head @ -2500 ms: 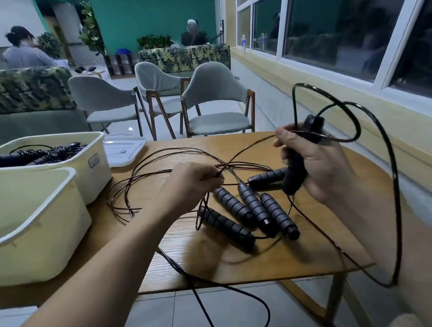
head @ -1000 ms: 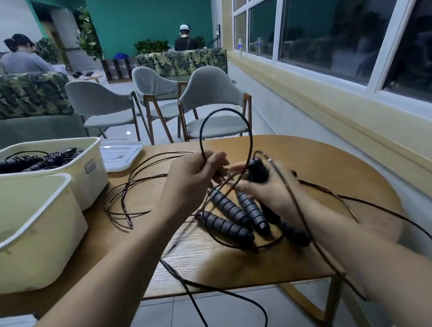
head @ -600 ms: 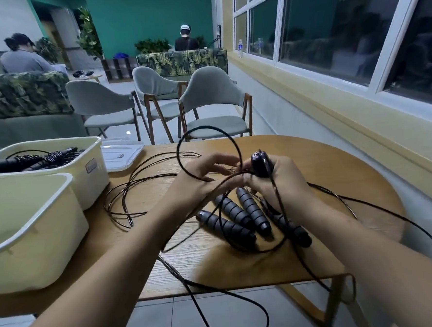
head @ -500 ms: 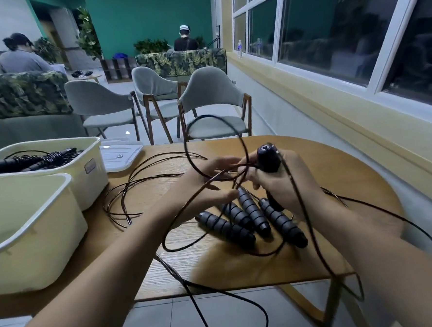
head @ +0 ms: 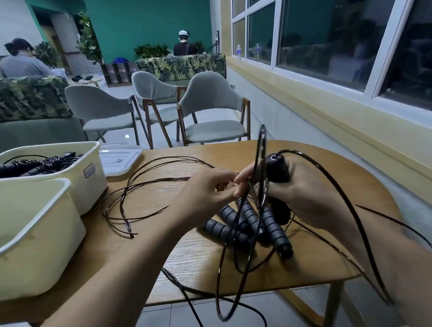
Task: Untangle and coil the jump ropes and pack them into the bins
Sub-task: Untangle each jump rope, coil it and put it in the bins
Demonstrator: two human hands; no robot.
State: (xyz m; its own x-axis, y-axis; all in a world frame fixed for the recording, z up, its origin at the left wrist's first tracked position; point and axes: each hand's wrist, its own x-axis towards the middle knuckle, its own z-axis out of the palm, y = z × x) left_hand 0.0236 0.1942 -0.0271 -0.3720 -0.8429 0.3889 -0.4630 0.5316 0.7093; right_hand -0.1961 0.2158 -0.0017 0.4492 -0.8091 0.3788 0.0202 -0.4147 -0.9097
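My right hand [head: 303, 196] grips a black jump rope handle [head: 277, 169] upright above the wooden table [head: 324, 172]. Its thin black cord [head: 343, 201] arcs over my right forearm and loops down past the table's front edge. My left hand [head: 206, 194] pinches a strand of cord right beside the handle, fingertips meeting my right fingers. Under both hands lie three ribbed black handles [head: 249, 222] side by side. More tangled cord [head: 135, 191] spreads on the table to the left.
Two cream bins stand at the left: the near bin [head: 33, 253] looks empty, the far bin [head: 89, 171] holds coiled ropes. A white lid [head: 121, 156] lies behind them. Grey chairs [head: 211, 108] stand beyond the table; a window sill runs along the right.
My hands came together over the handles. A cord loop that stood above my left hand now hangs below the table edge, and the held handle has lifted slightly.
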